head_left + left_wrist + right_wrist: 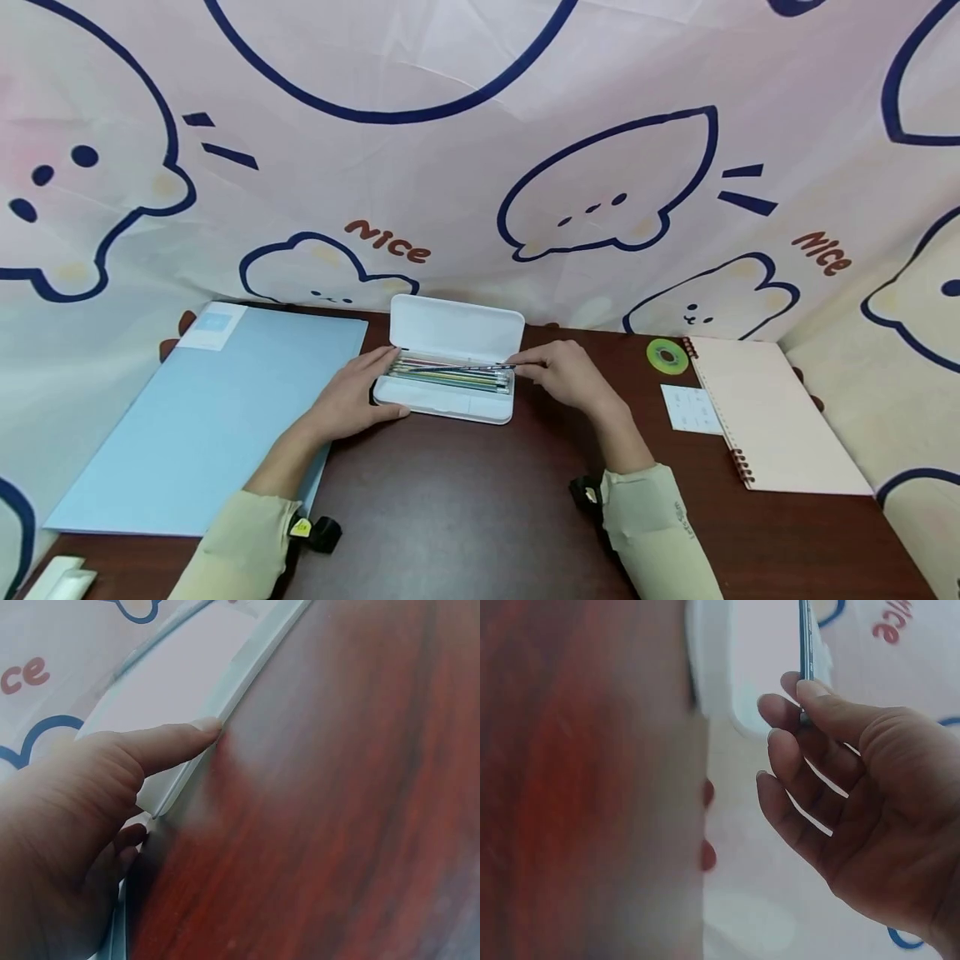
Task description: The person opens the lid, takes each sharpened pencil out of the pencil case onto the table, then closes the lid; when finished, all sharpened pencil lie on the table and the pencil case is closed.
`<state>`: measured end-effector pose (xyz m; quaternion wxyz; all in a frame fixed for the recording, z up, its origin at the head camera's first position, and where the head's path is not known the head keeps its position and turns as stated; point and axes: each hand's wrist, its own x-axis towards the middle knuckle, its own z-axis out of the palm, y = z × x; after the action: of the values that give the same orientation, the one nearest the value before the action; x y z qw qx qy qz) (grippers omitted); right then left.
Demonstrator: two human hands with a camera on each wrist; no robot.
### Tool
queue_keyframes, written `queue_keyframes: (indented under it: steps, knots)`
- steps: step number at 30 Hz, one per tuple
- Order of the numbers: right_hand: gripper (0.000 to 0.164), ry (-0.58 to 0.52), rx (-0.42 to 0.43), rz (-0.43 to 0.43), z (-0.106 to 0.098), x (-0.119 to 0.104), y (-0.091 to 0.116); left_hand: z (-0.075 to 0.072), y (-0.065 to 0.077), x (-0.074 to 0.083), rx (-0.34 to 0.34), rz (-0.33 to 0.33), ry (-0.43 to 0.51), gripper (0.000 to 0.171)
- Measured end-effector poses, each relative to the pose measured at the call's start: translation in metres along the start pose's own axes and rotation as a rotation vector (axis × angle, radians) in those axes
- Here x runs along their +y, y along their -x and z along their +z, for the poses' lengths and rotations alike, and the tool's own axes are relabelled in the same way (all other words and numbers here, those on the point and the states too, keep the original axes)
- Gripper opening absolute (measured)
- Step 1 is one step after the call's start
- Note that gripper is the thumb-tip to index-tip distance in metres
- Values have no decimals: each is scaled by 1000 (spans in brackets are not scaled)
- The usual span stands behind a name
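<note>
A white pencil case [480, 409] lies on the table with its lid [457, 327] raised at the back. Several colored pencils [453, 381] fill its tray, side by side. My left hand [348, 402] grips the case's left end, thumb along the front edge and fingers toward the back corner. Between thumb and fingertips, my right hand [572, 377] pinches the end of a dark pencil [806, 641] at the case's right side. That pencil reaches leftward above the others; whether its far end touches them I cannot tell.
A large light-blue folder [217, 417] lies at left, partly under my left arm. On the right are a spiral sketchbook [780, 417], a white card [690, 408] and a green disc-shaped item [667, 356]. White objects [63, 579] sit at the lower left corner. A printed curtain [450, 183] hangs behind.
</note>
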<state>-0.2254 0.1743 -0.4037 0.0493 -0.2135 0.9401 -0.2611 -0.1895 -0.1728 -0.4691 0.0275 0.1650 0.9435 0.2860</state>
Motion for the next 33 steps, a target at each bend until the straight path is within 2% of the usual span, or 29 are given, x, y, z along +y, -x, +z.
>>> queue_keyframes:
  steps: [9, 12, 18, 26, 33]
  knots:
    - [19, -82, 82, 119, -27, 31, 15, 3, 0, -3, 9, -39, 50, 102]
    - [19, -102, 99, 129, -34, 42, 18, 1, 0, -3, 5, -48, 62, 103]
    - [22, -167, 127, 191, -56, 69, 33, -2, 0, -2, 5, -85, 145, 105]
    - [28, -94, 154, 344, -71, 115, 63, -2, -1, -2, 6, -96, 148, 106]
    - [31, -58, 87, 406, -68, 141, 65, -2, -1, -2, 12, -95, 146, 104]
